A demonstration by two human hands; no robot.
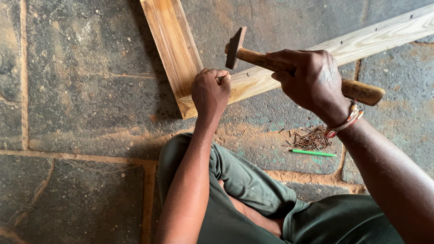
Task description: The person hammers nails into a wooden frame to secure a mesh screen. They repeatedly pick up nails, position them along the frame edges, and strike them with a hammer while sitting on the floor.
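- Wooden frame (174,49) with grey mesh lies flat on the stone floor (81,90), its corner just in front of the seated person's knees.
- Hammer (289,68), handle running left to right, hangs with its head just above the corner rail, in the right hand (312,81), whose grip is clenched around it.
- Left hand (210,90) rests on the corner, fingertips pinched, likely on a nail too small to see, directly below the hammer head.

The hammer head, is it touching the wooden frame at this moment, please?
Apart. The head view shows the hammer head raised in the right hand, clear of the wooden frame where the left hand rests.
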